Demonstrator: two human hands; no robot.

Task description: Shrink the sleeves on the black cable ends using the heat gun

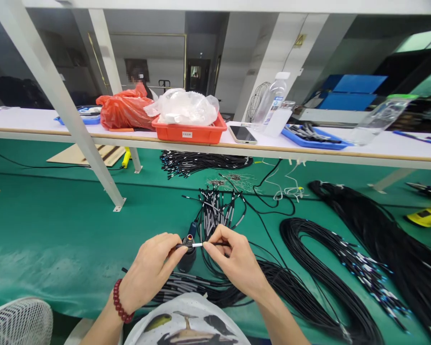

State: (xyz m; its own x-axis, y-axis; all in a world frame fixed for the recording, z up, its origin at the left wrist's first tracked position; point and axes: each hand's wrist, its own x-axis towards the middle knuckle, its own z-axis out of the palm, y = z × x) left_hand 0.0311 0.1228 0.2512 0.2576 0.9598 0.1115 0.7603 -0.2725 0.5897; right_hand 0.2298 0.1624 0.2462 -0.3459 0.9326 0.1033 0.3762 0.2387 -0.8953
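Note:
Both hands stretch a thin black cable with a white sleeve [197, 245] across the middle of the view. My left hand [151, 264], with a dark red bead bracelet on its wrist, pinches the cable's left end. My right hand [237, 262] pinches it just right of the sleeve, thumb against fingers. Directly behind the cable stands a dark upright heating tool [187, 261] with an orange glow in its round mouth. Whether the sleeve touches the tool I cannot tell. Past my right hand lie many black cables with grey sleeves [211, 211].
Cable bundles [309, 239] cover the green bench [57, 230] on the right, beside a yellow heat gun [429, 215]. More cables [201, 163] lie under the shelf [136, 139]. That shelf carries a red tray [190, 134], a phone [242, 134] and bottles. A slanted post [75, 124] rises left.

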